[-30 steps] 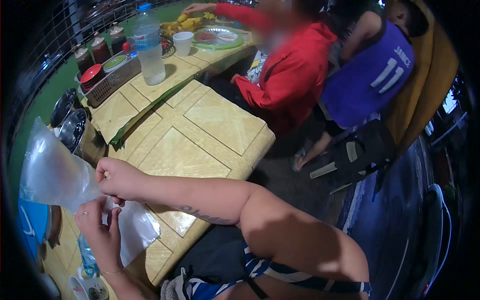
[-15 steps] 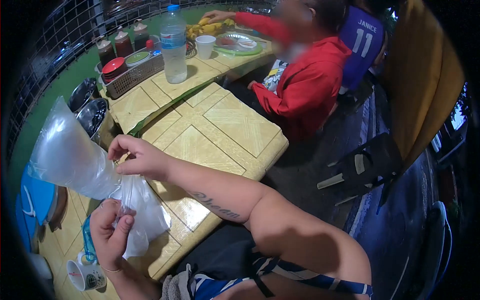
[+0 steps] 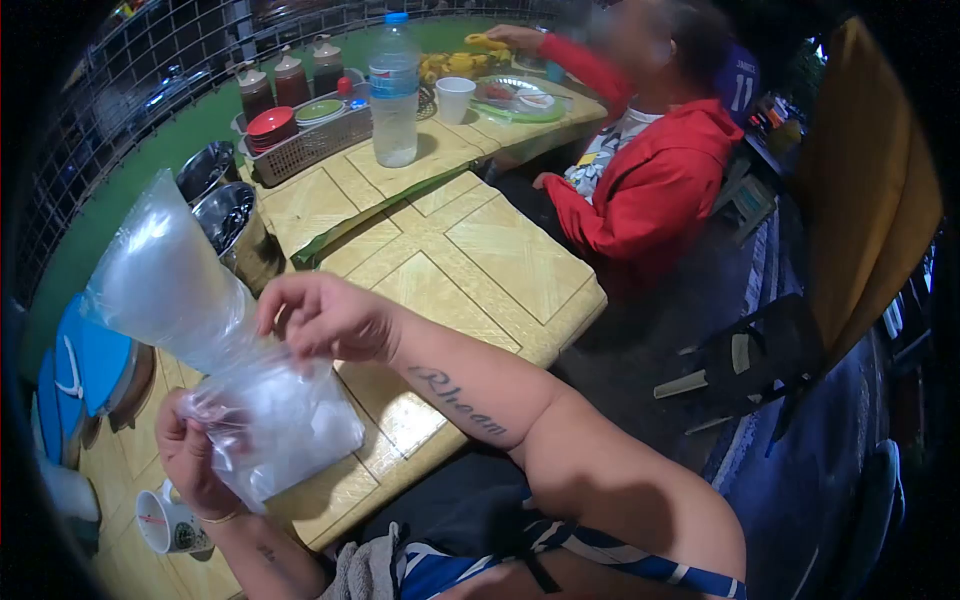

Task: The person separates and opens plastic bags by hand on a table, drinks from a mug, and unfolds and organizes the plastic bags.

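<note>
A large clear plastic bag (image 3: 160, 275) bulges upward at the left of the table, narrowing to a crumpled middle. Its lower part (image 3: 290, 425) spreads over the tabletop, with something white showing through the film. My left hand (image 3: 195, 455) pinches the lower left edge of this plastic. On the other side, my right hand (image 3: 330, 318) has its fingers curled with thumb and forefinger at the upper edge of the film, closed on it. Just below my left wrist stands a white printed cup (image 3: 172, 522).
Metal pots (image 3: 230, 225) stand behind the bag, beside a basket (image 3: 285, 155) of plates and sauce bottles. A water bottle (image 3: 395, 95), white cup (image 3: 456, 100) and green leaf strip (image 3: 385, 213) lie farther along. A person in red (image 3: 650, 190) sits opposite, reaching over bananas (image 3: 465, 68).
My left hand has moved left and spread the lower plastic wider. My right hand has shifted slightly right. The seated person's hand has lifted a yellow banana.
</note>
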The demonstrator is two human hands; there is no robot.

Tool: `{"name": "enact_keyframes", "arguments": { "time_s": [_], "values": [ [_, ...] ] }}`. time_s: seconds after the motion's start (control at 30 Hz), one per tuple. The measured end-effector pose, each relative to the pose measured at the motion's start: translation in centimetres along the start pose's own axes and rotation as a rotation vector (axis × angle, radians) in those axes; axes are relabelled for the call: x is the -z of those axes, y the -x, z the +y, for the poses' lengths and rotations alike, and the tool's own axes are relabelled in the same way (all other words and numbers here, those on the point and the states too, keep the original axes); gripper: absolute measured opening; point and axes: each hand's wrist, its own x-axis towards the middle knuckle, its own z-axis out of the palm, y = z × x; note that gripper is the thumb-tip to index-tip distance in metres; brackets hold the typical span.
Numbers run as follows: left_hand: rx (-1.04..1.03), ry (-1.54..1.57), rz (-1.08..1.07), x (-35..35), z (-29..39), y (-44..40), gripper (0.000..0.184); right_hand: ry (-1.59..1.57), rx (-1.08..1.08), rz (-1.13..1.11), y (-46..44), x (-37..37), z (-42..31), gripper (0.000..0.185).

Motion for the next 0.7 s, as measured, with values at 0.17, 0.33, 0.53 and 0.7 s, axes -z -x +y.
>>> {"name": "enact_keyframes", "arguments": {
  "time_s": [0.17,0.33,0.53,0.7],
  "values": [
    [-0.080,0.132,0.051,2.4,-1.0,-0.6,0.032,-0.367,0.149,-0.043,-0.4,1.6,0.3,0.043],
    [0.009,0.352,0.087,2.2,-1.2,-1.9,0.025,-0.256,0.098,-0.038,-0.8,1.3,0.6,0.040],
    [0.027,0.379,0.157,2.9,-1.3,-2.8,0.024,0.082,-0.146,-0.051,-0.9,0.3,0.5,0.033],
    [-0.158,0.261,0.202,3.1,-0.3,-3.9,0.025,-0.349,0.106,-0.114,-4.0,1.4,-0.4,0.030]
  ]
}}
